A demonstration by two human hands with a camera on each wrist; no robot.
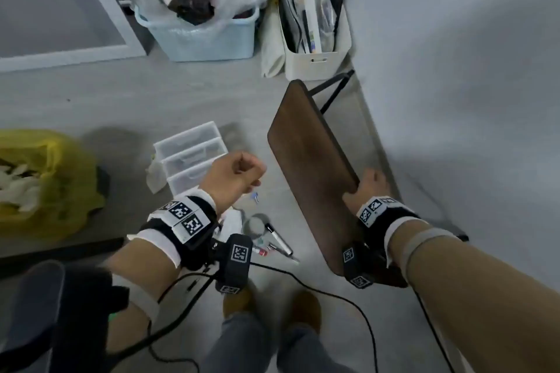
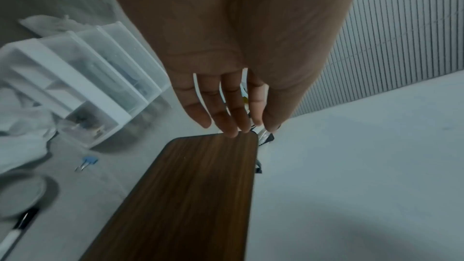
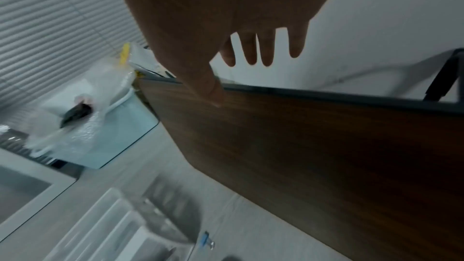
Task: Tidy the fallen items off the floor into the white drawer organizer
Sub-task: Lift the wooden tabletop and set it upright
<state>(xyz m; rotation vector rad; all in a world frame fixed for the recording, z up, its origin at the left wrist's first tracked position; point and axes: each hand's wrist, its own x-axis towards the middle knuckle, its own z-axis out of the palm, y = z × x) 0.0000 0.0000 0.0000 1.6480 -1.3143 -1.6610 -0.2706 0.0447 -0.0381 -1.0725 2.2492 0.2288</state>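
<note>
Grey floor carries the white drawer organizer [image 1: 191, 157], lying tipped, with a binder clip [image 1: 255, 197] and marker [image 1: 278, 238] scattered beside it. Right hand [image 1: 368, 191] grips the brown table [image 1: 315, 172]'s near edge, seemingly righting it; left hand [image 1: 239, 174] hangs empty, fingers loosely curled. Gathering comes next.

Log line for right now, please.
right grip: holds tilted brown tabletop edge | left grip: free, holding nothing | white drawer organizer: on floor | blue binder clip, marker: on floor, not picked up
</note>
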